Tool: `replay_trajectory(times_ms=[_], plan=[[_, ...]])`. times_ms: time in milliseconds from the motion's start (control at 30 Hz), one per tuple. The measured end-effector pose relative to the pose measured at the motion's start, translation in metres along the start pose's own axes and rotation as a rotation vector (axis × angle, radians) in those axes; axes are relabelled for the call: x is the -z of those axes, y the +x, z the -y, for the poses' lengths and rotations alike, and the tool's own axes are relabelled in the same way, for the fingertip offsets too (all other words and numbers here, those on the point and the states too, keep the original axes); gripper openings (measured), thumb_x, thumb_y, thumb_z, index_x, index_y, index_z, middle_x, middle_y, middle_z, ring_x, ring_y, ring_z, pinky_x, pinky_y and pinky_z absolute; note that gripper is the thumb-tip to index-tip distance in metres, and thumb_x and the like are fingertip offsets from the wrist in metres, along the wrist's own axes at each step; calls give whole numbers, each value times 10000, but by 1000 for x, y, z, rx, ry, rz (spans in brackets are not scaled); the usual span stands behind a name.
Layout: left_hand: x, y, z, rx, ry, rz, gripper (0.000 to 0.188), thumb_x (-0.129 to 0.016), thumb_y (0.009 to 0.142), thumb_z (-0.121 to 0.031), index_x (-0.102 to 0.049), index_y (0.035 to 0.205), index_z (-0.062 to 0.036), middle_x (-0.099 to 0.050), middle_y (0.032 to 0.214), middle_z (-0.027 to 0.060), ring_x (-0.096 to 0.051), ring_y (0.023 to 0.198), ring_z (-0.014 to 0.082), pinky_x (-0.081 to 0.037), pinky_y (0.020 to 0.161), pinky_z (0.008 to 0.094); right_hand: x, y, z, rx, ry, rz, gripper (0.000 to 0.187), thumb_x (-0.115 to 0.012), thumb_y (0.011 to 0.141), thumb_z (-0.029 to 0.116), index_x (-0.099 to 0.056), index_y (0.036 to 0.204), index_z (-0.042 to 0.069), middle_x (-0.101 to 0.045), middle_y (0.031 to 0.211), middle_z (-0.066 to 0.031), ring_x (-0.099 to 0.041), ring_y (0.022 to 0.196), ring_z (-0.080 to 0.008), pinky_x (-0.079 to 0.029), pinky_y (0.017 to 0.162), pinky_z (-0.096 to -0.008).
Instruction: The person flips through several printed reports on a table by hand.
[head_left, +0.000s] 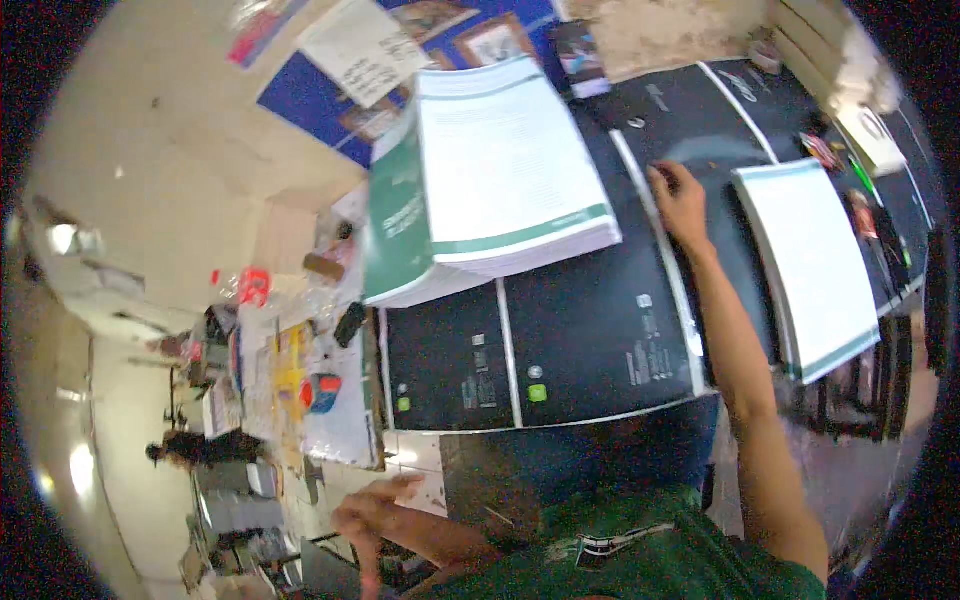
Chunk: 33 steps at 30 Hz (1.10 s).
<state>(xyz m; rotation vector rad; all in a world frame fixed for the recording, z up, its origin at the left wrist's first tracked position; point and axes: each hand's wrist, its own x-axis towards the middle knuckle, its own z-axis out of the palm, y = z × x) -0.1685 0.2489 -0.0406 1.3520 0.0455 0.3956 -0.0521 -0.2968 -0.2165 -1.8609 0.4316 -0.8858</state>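
Observation:
My right hand (684, 210) is over the black table between two paper stacks. Its fingers are loosely bent, with a gap beside the thumb, and I see nothing in them. To its left lies a thick stack of printed sheets (515, 165) with green bands, fanned so that green covers (400, 205) show along its left side. A thinner stack of white sheets (812, 265) with a pale green edge is to its right. Low in the view, off the table's front edge, my left hand (375, 515) has its fingers stretched out, holding nothing and slightly blurred.
The black table (590, 340) has white strips across it. Pens and small items (870, 225) lie at its right end, beside a white block (870, 140). On the left, a cluttered side table (345, 435) holds a blue-and-red container (320, 393). Farther back is another person (210, 447).

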Motion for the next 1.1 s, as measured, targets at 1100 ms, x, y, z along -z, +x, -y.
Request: replay_trajectory(times_ms=[1100], plan=[[-182,-117,195,48,266,719,372,-687,908,-137,-582,1246,-23,-683,1002,94,-645,895,187,-505,837,319,201,-68,63,-136,-1176,395,733,-572,909,541,-441,1365,-17,-476,1364,-268,-520,1209,-460,-486,959,-519]])
